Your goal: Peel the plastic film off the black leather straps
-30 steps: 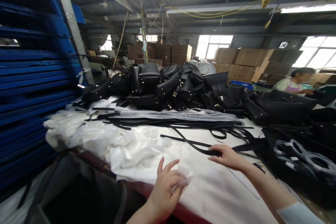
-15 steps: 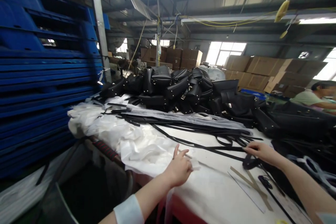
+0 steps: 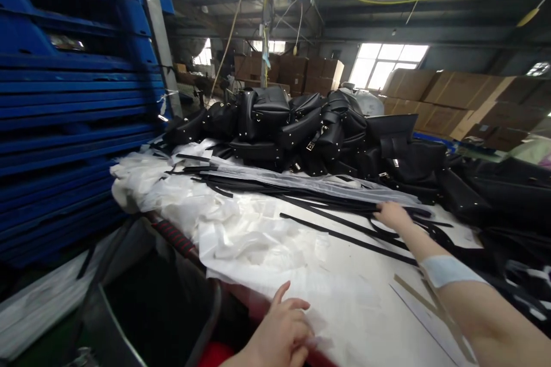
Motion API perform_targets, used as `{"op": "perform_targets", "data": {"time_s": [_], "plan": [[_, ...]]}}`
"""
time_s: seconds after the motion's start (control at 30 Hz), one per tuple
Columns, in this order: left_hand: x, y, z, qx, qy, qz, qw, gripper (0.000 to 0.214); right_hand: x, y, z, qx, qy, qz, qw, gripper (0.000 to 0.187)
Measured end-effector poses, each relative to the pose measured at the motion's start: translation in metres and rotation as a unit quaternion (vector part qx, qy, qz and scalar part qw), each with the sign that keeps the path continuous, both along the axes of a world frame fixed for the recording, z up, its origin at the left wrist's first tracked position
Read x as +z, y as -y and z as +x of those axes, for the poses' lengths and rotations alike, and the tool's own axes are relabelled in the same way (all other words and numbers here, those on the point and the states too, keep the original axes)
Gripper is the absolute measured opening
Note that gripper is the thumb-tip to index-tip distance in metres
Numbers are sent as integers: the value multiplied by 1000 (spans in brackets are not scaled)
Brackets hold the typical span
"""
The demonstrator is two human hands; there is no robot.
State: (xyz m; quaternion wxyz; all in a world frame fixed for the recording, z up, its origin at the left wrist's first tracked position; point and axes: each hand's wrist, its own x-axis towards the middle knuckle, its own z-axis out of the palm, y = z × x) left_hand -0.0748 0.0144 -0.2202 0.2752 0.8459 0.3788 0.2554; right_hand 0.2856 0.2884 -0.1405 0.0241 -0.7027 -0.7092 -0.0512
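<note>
My right hand (image 3: 393,215) reaches across to the far side of the table, its fingers closed on the bundle of long black straps (image 3: 301,199). Exactly how many straps it grips is hidden. One loose black strap (image 3: 344,236) lies apart, nearer to me on the white surface. My left hand (image 3: 286,325) is low at the table's front edge, fingers apart and partly curled. A faint translucent scrap (image 3: 319,324) shows beside its fingers; I cannot see it being gripped. Crumpled white sheets (image 3: 241,241) lie just beyond this hand.
Black bags (image 3: 267,106) with metal fittings are heaped along the table's back. Blue pallets (image 3: 77,114) stack up at the left. A dark open container (image 3: 159,298) stands below the table edge. Brown and white strips (image 3: 430,304) lie at right. Cardboard boxes (image 3: 456,92) stand behind.
My right hand has moved away and left, from the loose strap to the strap bundle. That loose strap now lies free. My left hand has drawn down toward me, and the view has shifted.
</note>
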Motion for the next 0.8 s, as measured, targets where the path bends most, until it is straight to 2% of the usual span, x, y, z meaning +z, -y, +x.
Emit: {"op": "perform_targets", "data": {"time_s": [0.1, 0.17, 0.27, 0.33, 0.43, 0.57, 0.63, 0.8], "plan": [[-10, -7, -7, -7, 4, -18, 1000, 23, -34, -32, -73, 94, -16, -66, 993, 38], [-22, -12, -11, -3, 19, -25, 999, 17, -54, -45, -116, 134, -21, -94, 986, 40], [-43, -16, -14, 22, 34, -19, 999, 13, -74, -55, -163, 152, -21, -115, 981, 35], [-53, -17, -16, 36, 31, -13, 999, 16, -81, -59, -183, 149, -20, -120, 981, 31], [-52, -12, -18, 38, 19, -25, 999, 20, -83, -63, -194, 140, -21, -123, 982, 28], [-37, -6, -19, 24, 6, -55, 998, 16, -77, -61, -188, 141, -31, -151, 978, 30], [-32, -4, -19, 25, 13, -59, 998, 13, -72, -55, -181, 157, -36, -175, 971, 31], [-25, -3, -16, 45, 9, -61, 997, 21, -69, -28, -165, 199, -38, -231, 952, 33]]}}
